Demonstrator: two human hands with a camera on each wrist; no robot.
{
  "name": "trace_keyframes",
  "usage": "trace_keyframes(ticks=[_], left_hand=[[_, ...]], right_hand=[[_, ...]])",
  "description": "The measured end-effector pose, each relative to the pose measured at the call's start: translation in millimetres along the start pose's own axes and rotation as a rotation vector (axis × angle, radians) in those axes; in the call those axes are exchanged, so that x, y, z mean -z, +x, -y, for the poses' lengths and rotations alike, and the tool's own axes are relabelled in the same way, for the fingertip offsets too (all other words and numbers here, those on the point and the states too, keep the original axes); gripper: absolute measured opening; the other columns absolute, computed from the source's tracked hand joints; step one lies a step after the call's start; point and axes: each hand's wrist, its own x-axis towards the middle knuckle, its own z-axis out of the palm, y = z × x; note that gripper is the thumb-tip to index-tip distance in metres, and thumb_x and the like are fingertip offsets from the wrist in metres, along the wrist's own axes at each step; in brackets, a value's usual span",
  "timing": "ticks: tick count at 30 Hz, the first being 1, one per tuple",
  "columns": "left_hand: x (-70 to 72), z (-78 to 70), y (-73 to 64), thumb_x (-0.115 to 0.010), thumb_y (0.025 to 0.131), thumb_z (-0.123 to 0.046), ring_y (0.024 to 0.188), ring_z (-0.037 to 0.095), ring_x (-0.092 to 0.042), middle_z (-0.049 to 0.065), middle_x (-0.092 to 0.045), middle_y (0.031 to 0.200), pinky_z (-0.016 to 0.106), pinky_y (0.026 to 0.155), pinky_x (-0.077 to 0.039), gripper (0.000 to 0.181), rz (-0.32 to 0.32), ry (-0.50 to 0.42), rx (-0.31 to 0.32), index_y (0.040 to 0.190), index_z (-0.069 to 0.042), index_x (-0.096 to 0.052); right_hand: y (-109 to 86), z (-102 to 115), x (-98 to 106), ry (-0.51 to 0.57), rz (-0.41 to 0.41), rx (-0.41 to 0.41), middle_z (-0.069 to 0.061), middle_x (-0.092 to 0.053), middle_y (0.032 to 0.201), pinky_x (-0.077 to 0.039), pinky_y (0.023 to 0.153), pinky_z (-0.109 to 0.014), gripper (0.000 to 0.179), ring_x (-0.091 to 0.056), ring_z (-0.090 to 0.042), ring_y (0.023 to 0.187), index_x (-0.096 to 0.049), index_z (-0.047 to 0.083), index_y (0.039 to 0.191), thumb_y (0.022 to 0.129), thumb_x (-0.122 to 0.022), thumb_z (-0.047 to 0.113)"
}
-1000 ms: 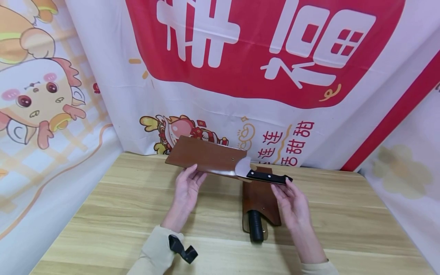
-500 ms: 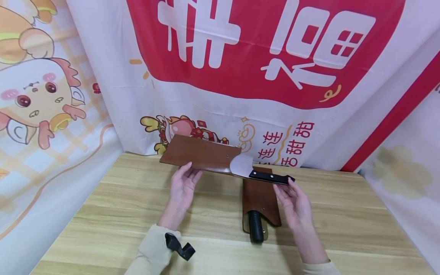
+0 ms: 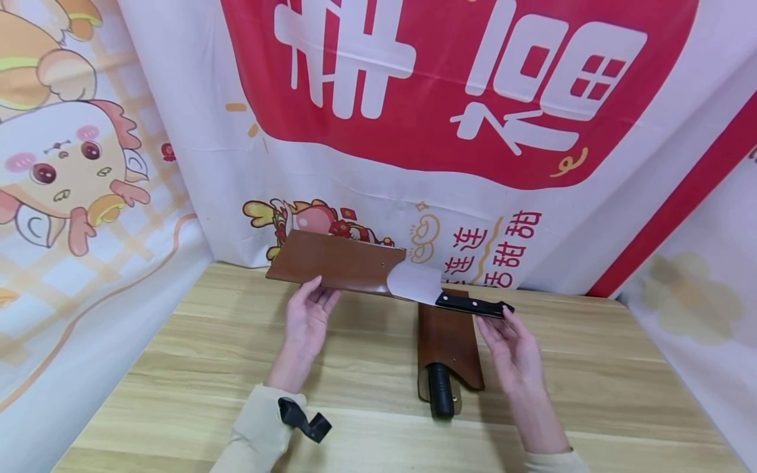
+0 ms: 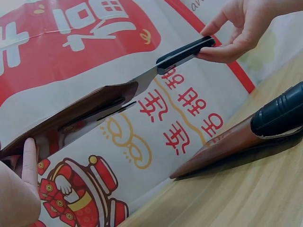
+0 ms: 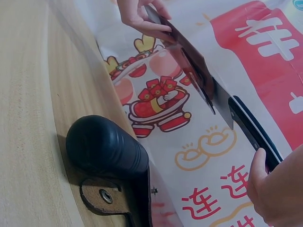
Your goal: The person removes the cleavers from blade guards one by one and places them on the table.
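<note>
1 left hand [image 3: 306, 319], fingers around cleaver sheath [image 3: 337, 263], 1 right hand [image 3: 517, 355], fingers around handle [image 3: 473, 305], both aloft

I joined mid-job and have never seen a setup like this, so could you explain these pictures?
There is no machine doing the handling: these are a person's two bare hands. The widest picture comes from a camera on the head, looking forward and down. The other two come from cameras on the left and right wrists.

The left hand holds a brown sheath. The right hand pinches the black handle of a cleaver, whose blade is partly inside that sheath. Both are raised above the wood-grained table.

On the table lies a second sheath, with another black handle sticking out.
</note>
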Motion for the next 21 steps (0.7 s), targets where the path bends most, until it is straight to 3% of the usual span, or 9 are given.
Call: trace_keyframes(ticks=[5,12,21], left_hand=[[1.5,-3.7,0.4,-0.052,0.103,0.001,0.081,0.02,-0.067,0.007,-0.065,0.09,0.03,0.076,-0.062,0.008,0.004,0.003,-0.002,0.108,-0.005,-0.049],[3.1,-7.3,0.1,-0.053,0.102,0.003,0.079,0.021,-0.068,0.008,-0.067,0.086,0.031,0.076,-0.062,0.008,0.006,-0.021,0.003,0.099,-0.004,-0.055],[2.7,-8.8,-0.5,-0.053,0.102,0.002,0.079,0.02,-0.067,0.007,-0.066,0.086,0.031,0.076,-0.062,0.009,0.006,-0.014,-0.006,0.097,-0.004,-0.057]], right_hand=[[-0.7,3.2,1.1,-0.004,-0.004,-0.002,-0.015,-0.067,0.104,-0.049,0.108,-0.036,0.011,-0.071,-0.026,0.101,-0.056,0.005,0.116,0.106,-0.057,0.007],[-1.0,5.8,-0.6,0.012,-0.026,-0.018,-0.015,-0.066,0.108,-0.045,0.112,-0.037,0.02,-0.07,-0.027,0.103,-0.052,0.008,0.124,0.105,-0.059,0.009],[-1.1,9.2,2.7,0.045,0.002,-0.012,-0.016,-0.066,0.107,-0.051,0.106,-0.04,0.013,-0.07,-0.03,0.102,-0.056,0.006,0.118,0.105,-0.058,0.006]])
